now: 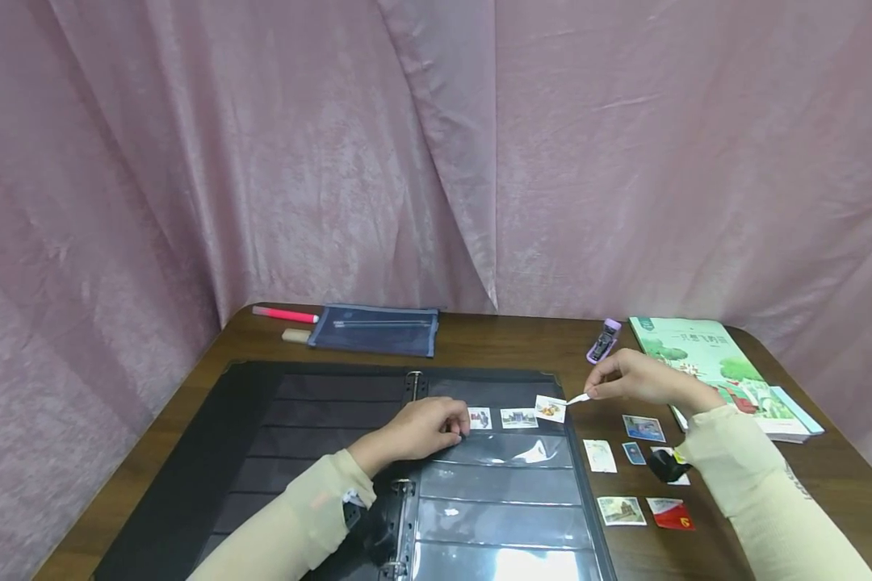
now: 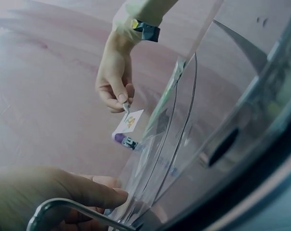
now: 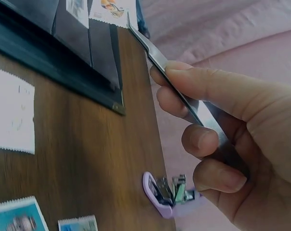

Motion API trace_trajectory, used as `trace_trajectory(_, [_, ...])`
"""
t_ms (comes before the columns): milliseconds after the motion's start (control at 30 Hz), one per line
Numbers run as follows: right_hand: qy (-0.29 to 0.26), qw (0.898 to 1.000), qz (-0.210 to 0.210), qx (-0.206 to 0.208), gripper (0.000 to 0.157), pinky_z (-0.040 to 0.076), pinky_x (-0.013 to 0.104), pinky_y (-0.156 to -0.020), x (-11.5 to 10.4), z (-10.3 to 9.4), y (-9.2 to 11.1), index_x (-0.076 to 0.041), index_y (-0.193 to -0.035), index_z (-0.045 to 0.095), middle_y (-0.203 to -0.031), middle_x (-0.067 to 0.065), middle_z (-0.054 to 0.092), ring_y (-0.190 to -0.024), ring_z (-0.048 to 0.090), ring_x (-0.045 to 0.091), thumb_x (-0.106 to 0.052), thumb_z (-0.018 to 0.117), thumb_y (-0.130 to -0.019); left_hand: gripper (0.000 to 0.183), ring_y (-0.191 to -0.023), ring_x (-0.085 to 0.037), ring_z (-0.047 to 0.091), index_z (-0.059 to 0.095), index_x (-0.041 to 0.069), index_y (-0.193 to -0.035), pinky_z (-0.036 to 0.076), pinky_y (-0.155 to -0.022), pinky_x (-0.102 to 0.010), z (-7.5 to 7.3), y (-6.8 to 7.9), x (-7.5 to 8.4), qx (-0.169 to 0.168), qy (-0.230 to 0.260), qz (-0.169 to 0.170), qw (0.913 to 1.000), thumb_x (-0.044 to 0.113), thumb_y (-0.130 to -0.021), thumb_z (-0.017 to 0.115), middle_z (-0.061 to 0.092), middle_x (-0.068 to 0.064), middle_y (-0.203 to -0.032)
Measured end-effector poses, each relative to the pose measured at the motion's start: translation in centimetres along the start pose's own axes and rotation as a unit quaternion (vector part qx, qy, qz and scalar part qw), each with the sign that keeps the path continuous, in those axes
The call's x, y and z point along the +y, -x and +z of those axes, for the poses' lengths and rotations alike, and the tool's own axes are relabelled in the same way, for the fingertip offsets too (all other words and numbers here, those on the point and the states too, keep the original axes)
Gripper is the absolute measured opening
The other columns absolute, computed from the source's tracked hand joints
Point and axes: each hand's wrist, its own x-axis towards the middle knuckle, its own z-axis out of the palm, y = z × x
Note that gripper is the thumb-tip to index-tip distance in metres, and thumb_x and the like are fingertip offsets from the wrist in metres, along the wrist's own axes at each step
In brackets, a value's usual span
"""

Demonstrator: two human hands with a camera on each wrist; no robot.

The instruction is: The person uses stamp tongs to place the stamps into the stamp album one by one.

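Observation:
My right hand grips a pair of metal tweezers between thumb and curled fingers. Their bent tips hold a white-edged stamp with an orange-yellow picture, over the top right of an open black stamp album. With thumb and fingertips, my left hand pinches the clear plastic of the album's right page, near the rings. Just right of those fingers, two stamps lie along the top row, one of them a landscape stamp. The left fingers partly cover the other stamp.
Several loose stamps lie right of the album, including a red one. Behind them are a purple stapler and a green book. A blue mesh pouch and a pink pen lie at the back, before a pink curtain.

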Motion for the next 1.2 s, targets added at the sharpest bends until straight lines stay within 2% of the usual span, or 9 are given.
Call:
trace_trajectory(367, [-0.047, 0.999, -0.011, -0.007, 0.014, 0.043, 0.022, -0.065, -1.4, 1.5, -1.6, -0.006, -0.087, 0.068, -0.084, 0.009, 0.066, -0.072, 0.052, 0.007, -0.019, 0.063, -0.082, 0.01, -0.065, 0.001, 0.046, 0.058, 0.021, -0.081, 0.036, -0.06, -0.017, -0.1, -0.2, 0.0, -0.012, 0.012, -0.004, 0.9999, 0.015, -0.079, 0.066, 0.054, 0.013, -0.073])
trace_trajectory(533, [-0.076, 0.997, 0.003, -0.01, 0.017, 0.041, 0.022, -0.06, -1.9, 2.5, -2.4, -0.005, -0.087, 0.068, -0.083, 0.006, 0.063, -0.068, 0.048, 0.006, -0.021, 0.064, -0.081, 0.01, -0.066, 0.0, 0.047, 0.058, 0.021, -0.082, 0.037, -0.061, -0.017, -0.1, -0.2, 0.1, -0.013, 0.014, -0.011, 0.9998, 0.016, -0.079, 0.066, 0.053, 0.013, -0.074])
trace_trajectory(800, [-0.069, 0.997, -0.017, -0.004, 0.011, 0.036, 0.019, -0.048, -2.3, 3.8, -3.5, -0.008, -0.084, 0.068, -0.075, 0.0, 0.06, -0.057, 0.043, 0.003, -0.018, 0.065, -0.08, 0.01, -0.066, 0.0, 0.046, 0.058, 0.021, -0.081, 0.036, -0.062, -0.016, 0.1, -0.1, 0.0, -0.004, 0.014, -0.008, 0.9999, 0.016, -0.079, 0.067, 0.053, 0.013, -0.075])
trace_trajectory(1200, [-0.053, 0.998, -0.044, -0.003, 0.012, 0.038, 0.019, -0.048, -2.8, 5.6, -4.6, -0.007, -0.084, 0.069, -0.074, 0.004, 0.063, -0.056, 0.045, 0.001, -0.017, 0.066, -0.079, 0.009, -0.066, -0.001, 0.046, 0.06, 0.02, -0.083, 0.035, -0.06, -0.016, 0.0, -0.1, 0.3, 0.006, 0.01, -0.013, 0.9998, 0.016, -0.079, 0.066, 0.052, 0.011, -0.075])
